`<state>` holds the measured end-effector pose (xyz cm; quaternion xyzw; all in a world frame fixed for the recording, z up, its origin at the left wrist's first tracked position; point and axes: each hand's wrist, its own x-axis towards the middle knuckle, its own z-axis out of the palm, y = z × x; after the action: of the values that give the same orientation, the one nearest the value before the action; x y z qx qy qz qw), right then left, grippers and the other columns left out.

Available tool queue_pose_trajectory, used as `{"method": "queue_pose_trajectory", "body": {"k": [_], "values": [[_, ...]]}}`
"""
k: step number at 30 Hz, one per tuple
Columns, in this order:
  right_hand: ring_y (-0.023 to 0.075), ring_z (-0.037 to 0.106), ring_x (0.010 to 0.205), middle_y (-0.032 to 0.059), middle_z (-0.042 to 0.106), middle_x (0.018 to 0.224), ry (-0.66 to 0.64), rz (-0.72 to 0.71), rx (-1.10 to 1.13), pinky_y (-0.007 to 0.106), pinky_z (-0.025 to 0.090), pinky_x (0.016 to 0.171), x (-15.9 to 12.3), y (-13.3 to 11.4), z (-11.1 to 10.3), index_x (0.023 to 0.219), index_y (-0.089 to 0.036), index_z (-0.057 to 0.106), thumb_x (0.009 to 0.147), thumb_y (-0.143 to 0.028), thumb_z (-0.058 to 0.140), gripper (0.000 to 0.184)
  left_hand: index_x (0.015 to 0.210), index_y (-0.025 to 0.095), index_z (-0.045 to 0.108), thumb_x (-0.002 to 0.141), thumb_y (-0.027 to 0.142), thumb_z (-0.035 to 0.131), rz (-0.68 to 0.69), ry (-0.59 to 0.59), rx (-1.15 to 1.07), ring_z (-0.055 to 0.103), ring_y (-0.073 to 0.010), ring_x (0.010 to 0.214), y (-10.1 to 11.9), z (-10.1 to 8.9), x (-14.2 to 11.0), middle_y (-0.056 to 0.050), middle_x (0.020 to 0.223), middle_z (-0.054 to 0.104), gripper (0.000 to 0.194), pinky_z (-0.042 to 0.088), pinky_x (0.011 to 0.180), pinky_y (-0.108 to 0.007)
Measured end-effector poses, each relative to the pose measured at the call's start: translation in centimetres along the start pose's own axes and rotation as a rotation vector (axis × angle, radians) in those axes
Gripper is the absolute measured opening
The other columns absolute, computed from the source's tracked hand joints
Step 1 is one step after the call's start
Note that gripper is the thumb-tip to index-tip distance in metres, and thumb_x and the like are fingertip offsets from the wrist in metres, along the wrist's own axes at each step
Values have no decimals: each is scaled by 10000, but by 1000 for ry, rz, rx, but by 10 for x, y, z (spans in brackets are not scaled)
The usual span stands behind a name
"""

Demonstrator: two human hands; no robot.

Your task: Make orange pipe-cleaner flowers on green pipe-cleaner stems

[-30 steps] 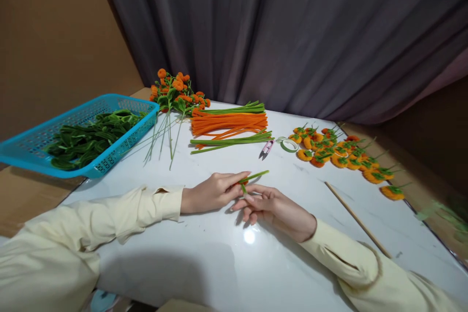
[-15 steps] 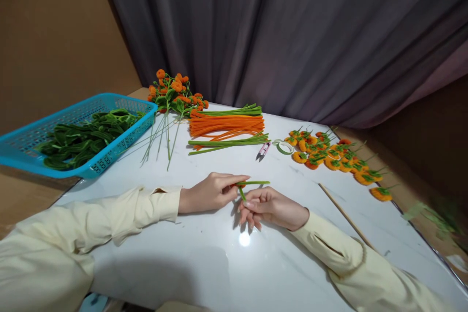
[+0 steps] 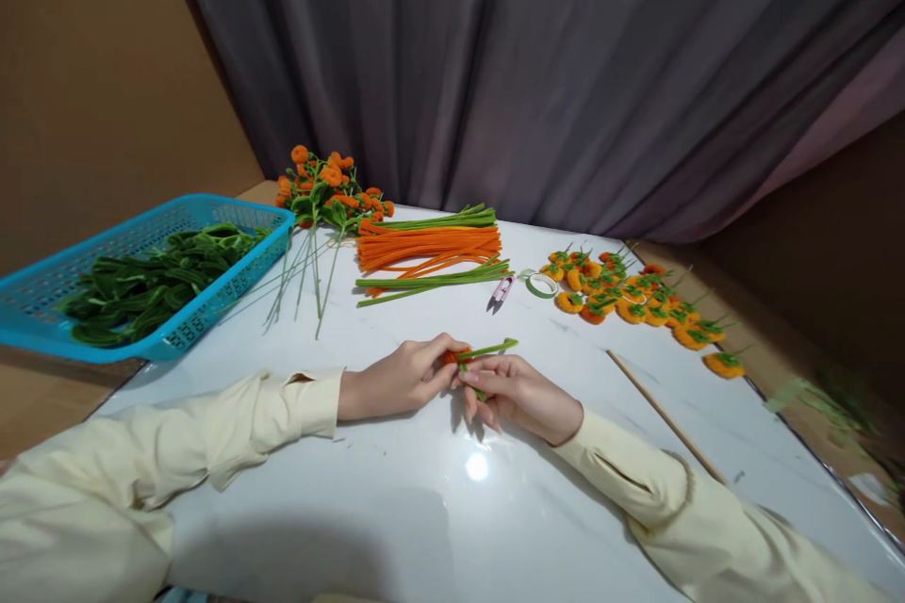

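Between thumb and fingers, my left hand [image 3: 406,377] pinches a small orange pipe-cleaner flower [image 3: 454,356], mostly covered by the fingers. A green pipe cleaner [image 3: 491,349] sticks out from the flower toward the right, its far tip bent over. My right hand [image 3: 523,391] is closed on another green length close to the flower, thumb pressed on it and lower fingers curled loosely. Both hands meet just above the white table [image 3: 396,509]. Beyond them lie bundles of orange pipe cleaners [image 3: 431,247] and green pipe cleaners [image 3: 431,281].
A blue basket [image 3: 233,301] of green leaves [image 3: 162,283] stands left, beside orange flowers with stems [image 3: 329,179]. Pink thread snips [image 3: 500,292] and green tape [image 3: 543,285] lie ahead. Several yellow-orange flower heads [image 3: 722,363] and a wooden stick [image 3: 665,415] lie right.
My right hand has moved up closer to my left at the flower. The green piece's tip is now bent, and more orange shows. The whole view has shifted slightly.
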<state>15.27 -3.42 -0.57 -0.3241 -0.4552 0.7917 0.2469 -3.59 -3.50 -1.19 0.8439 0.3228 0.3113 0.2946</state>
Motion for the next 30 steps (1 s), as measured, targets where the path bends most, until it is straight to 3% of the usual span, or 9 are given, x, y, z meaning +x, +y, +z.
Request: {"method": "queue_pose_trajectory", "body": {"k": [8,13,18,21,25,30], "values": [[34,449,349,17,613,534,1,-51,-46,139,377,335,-1,3,4,660,-80,623,786,-325,660,278,1124,138,512,877,185,421,79,42,82,627,-127,725,-4,3,-3,-88,955,671,267,496,666,-226],[39,462,344,22,628,540,4,-32,-15,142,380,332,-1,2,3,685,-77,631,776,-313,672,256,1115,140,539,845,185,471,20,43,46,536,-85,518,-5,3,-1,-22,739,662,282,435,519,-187],[42,435,287,18,619,471,-39,-24,13,140,329,293,3,2,-4,748,-65,645,769,-329,675,266,1093,131,574,839,188,485,21,32,-20,546,-88,550,-6,2,2,-27,724,658,276,435,545,-191],[54,441,273,21,624,458,-79,-5,35,144,321,278,4,2,-10,735,-78,630,786,-372,648,300,1060,127,578,825,227,528,-172,6,-218,538,-88,527,-6,0,7,-6,662,626,261,427,509,-190],[70,445,250,34,615,423,-180,33,-2,151,289,240,1,-1,-21,652,-74,631,786,-431,626,381,1030,112,548,785,289,614,-421,-58,-722,517,-79,476,-12,-6,16,5,649,599,310,413,436,-187],[90,524,319,65,653,480,-492,189,-138,160,363,300,-4,-15,-33,638,-66,669,751,-392,669,345,1026,106,553,730,242,690,-522,-12,-1015,528,-67,486,-20,-13,22,-78,798,671,353,419,443,-183]]}}
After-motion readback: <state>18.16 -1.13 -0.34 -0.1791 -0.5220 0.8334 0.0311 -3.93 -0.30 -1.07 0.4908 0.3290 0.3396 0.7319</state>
